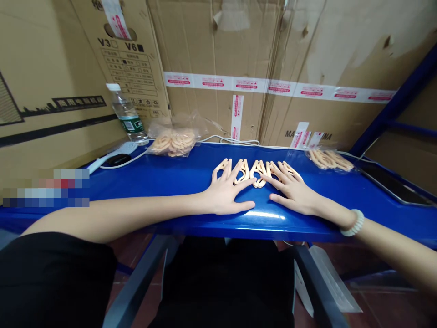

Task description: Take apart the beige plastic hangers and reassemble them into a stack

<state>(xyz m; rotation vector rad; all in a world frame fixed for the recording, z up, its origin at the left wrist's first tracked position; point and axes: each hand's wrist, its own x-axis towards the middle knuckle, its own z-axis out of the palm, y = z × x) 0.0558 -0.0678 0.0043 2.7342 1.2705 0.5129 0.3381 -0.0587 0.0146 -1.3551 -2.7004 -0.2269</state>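
Both of my hands lie flat on a blue table [164,180], fingers spread. My left hand [228,193] rests with its fingertips on the left end of a row of several small peach-coloured plastic clips [254,171]. My right hand [292,191] covers the right end of the same row, fingers stretched over the clips. A white bead bracelet [353,223] is on my right wrist. Neither hand grips anything.
A clear bag of more peach clips [174,141] lies at the back left, another bag [329,159] at the back right. A water bottle [127,114], a white handheld scanner [114,157] and white cables sit by the cardboard boxes [273,54] behind. A dark tray [392,184] is far right.
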